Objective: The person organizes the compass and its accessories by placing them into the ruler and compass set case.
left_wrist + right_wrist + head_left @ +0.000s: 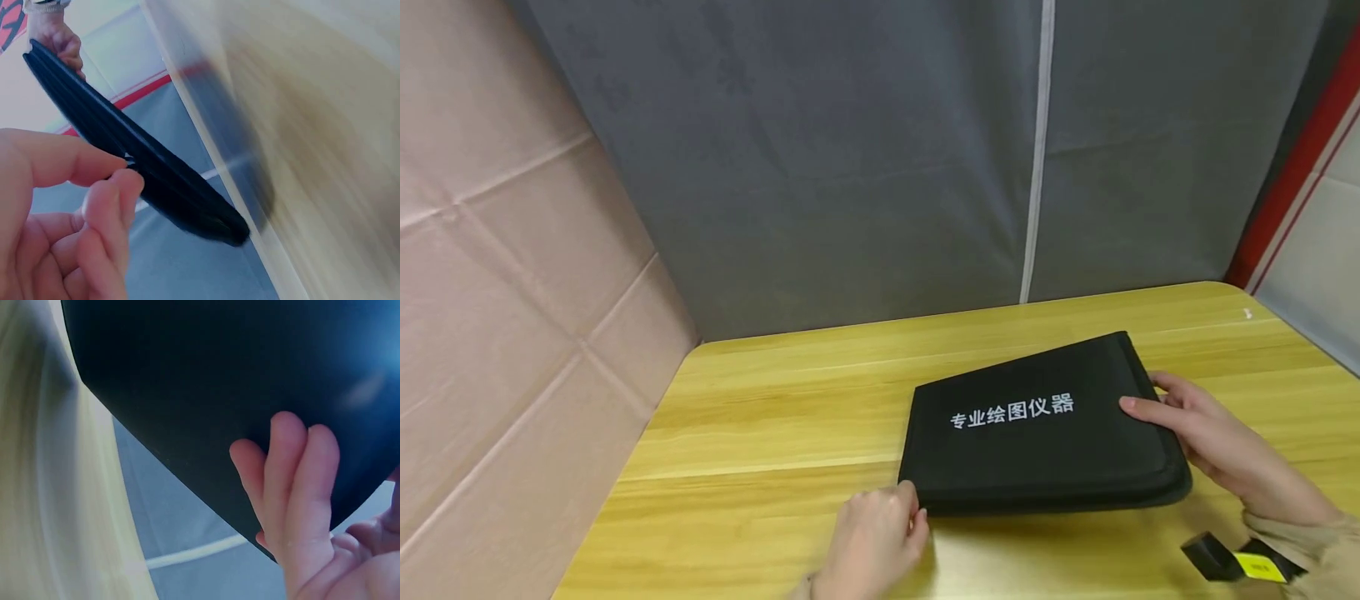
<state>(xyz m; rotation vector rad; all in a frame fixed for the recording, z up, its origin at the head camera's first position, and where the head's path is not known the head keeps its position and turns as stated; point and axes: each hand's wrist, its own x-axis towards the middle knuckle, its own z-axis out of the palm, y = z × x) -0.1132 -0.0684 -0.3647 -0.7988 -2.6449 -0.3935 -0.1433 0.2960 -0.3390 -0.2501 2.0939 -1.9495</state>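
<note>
A black zip-up case (1030, 458) with white Chinese lettering on its top is held tilted above the wooden table. My right hand (1217, 433) grips its right side, thumb on the top face. In the right wrist view, several fingers (306, 481) lie against the dark underside. At the near left corner of the case is my left hand (876, 533). Seen from the left wrist, its thumb and forefinger (94, 162) pinch a small zipper pull (130, 161) on the edge of the case. The zipped edge looks closed where it shows.
The wooden table (737, 433) reaches back to a grey curtain (850, 208). Beside my right sleeve is a black block with a yellow label (1258, 567); I cannot tell if it is worn. A tiny white bit (1247, 313) lies at the far right.
</note>
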